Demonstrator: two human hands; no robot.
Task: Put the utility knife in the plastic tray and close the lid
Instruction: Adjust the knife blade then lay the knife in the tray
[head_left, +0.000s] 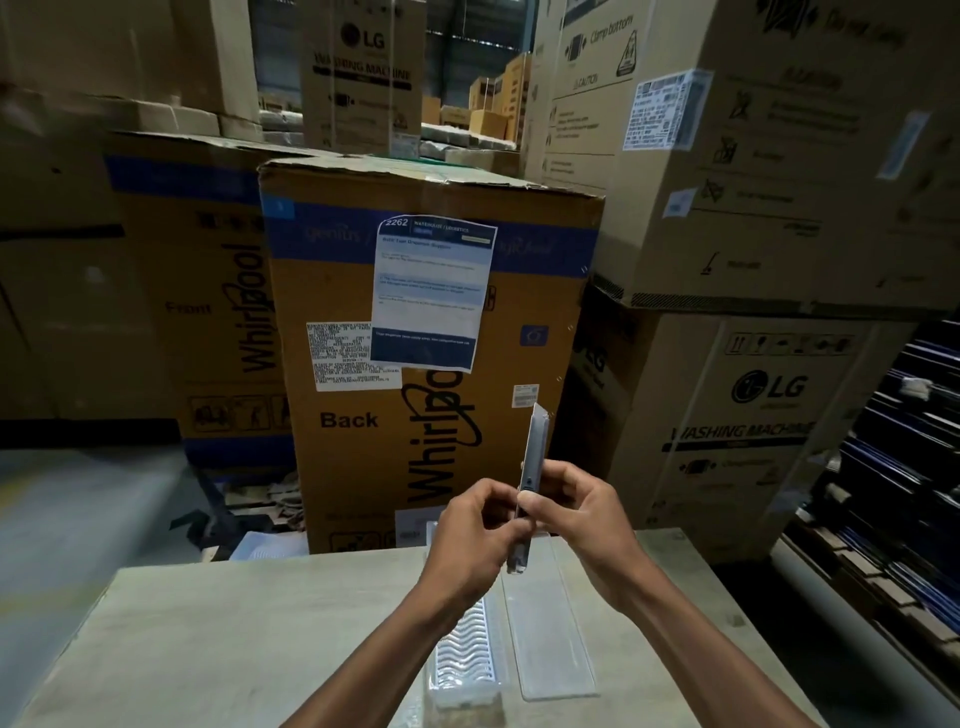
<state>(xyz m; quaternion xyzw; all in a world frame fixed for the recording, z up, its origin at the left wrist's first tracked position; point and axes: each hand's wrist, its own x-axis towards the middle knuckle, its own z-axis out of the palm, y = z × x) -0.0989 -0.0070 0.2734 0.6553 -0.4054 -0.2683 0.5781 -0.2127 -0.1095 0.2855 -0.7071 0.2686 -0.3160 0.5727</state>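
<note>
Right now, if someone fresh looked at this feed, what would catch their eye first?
First, the utility knife held nearly upright at centre, pinched between the left hand and right hand above the table. Below the hands lies the clear plastic tray, open, with its flat lid beside it on the right. Behind stands a Whirlpool carton bearing a blue-and-white sheet.

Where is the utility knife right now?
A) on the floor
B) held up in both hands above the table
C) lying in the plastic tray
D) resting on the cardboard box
B: the left hand and right hand both grip the utility knife, upright above the open plastic tray.
</note>
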